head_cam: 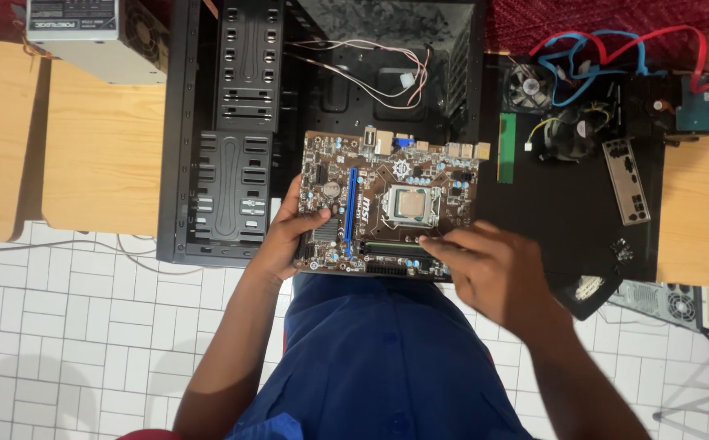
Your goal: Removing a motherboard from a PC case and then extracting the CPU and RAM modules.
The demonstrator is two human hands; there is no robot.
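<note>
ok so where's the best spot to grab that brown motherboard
By its bare outer edges, from the left and right sides: the motherboard lies flat, face up, its top crowded with the processor socket and blue slot. The left hand already pinches the left edge.

An open black computer case (232, 130) lies on its side across the wooden worktop (102, 155), loose white and pink wires (387, 69) trailing inside it. A grey power supply (98, 37) sits at the top left. To the right, on a black panel (558, 195), lie a green memory stick (506, 147), two cooling fans (529, 85), a silver port plate (627, 181) and red and blue cables (615, 49). White tiled floor (69, 342) shows below.
</note>
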